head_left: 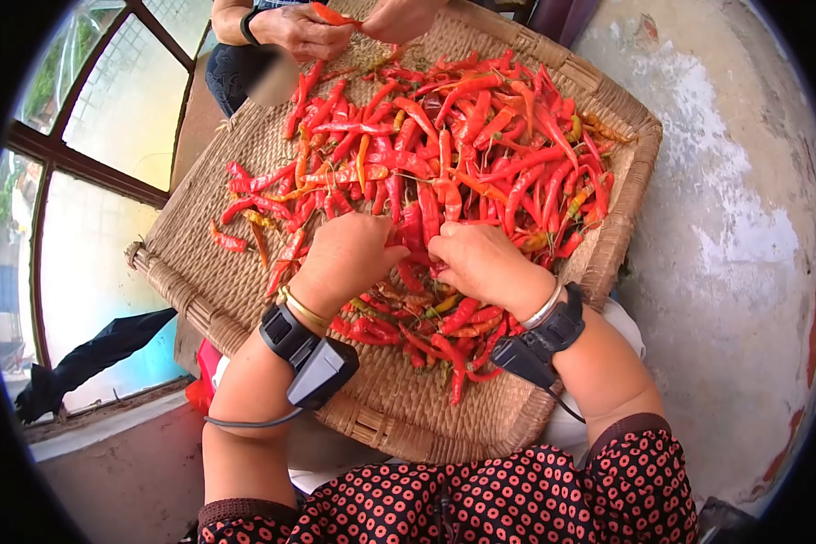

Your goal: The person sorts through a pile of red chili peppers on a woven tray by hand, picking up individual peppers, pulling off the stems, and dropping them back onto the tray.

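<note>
Red chili peppers (408, 163) lie in a broad heap on a woven tray (190, 249), with a few orange, yellow and green ones among them. My left hand (354, 258) is closed over the middle of the heap, its fingertips pressed in around a red pepper. Close beside it on the right, my right hand (485, 263) has its thumb and fingers pinched together at a red pepper. The fingertips of both hands are partly hidden. Below my hands, a smaller pile of peppers (453, 349) spreads toward the near edge of the tray.
Across the tray, a co-worker's hands (313, 32) hold a red pepper at the top. A framed window (109, 100) stands at the left, with a dark folded cloth or umbrella (100, 358) below it. On the right is a worn, stained wall or floor surface (716, 245).
</note>
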